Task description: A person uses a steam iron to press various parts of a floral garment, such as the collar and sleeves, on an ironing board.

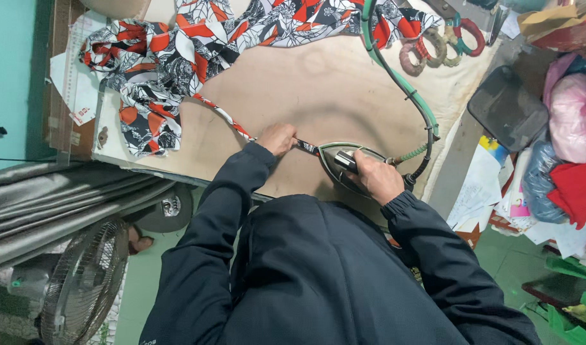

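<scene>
Right hand (377, 179) grasps the iron (344, 165); at its nine o'clock, left hand (277, 138) pins the fabric strip (226, 118), fingers clenched.

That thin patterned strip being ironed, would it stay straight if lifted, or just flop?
The patterned strip would likely flop: it already curves loosely across the board. It looks light, trailing from bunched fabric. The left hand pins it near the iron, suggesting it shifts easily.

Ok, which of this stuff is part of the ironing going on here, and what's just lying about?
In use:
left hand pinning the fabric strip
right hand gripping the iron
green hose
patterned cloth
ironing table

Lying about:
rings
fan
papers
bagged cloth
</scene>
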